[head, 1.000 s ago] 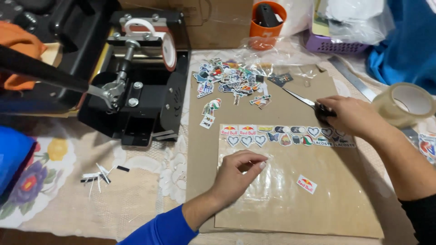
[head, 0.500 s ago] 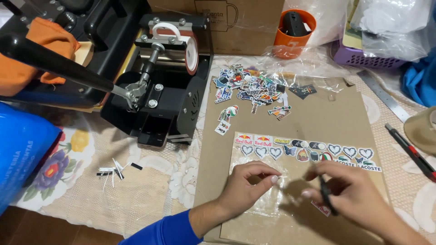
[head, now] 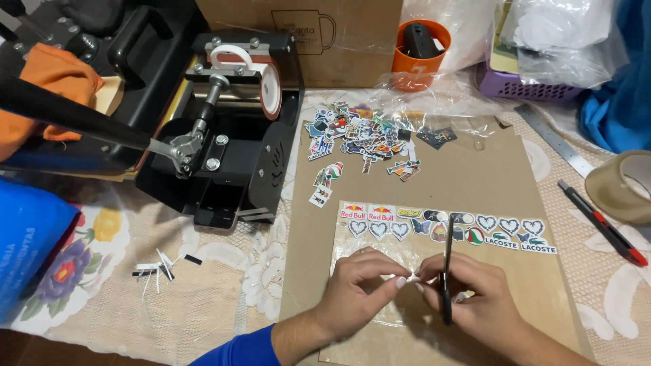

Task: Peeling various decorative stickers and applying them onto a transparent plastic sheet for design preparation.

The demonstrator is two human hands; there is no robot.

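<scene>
Sticker scrap (head: 399, 278), small and pale, sits pinched between both hands over a clear plastic sheet (head: 352, 257) on the brown cardboard (head: 475, 169). Left hand (head: 356, 291): thumb and forefinger closed on the scrap's left edge. Right hand (head: 468, 298): fingertips closed on the scrap's right edge, and the same grip also holds a thin black tool (head: 447, 271), upright, tip pointing away from the person; whether blade or pen, cannot tell. Just beyond the hands, a row of stickers (head: 444, 227) lies in line on the cardboard: hearts, butterflies, logos. Further beyond, a loose heap of stickers (head: 363, 135). To the right of the right hand, well apart, a red-and-black utility knife (head: 600, 220) on the lace cloth of the worktop, with a roll of brown tape (head: 620, 186) past it. To the left and beyond the left hand, a black mug press (head: 224, 129). Orange cup (head: 419, 54) at the far edge.
</scene>
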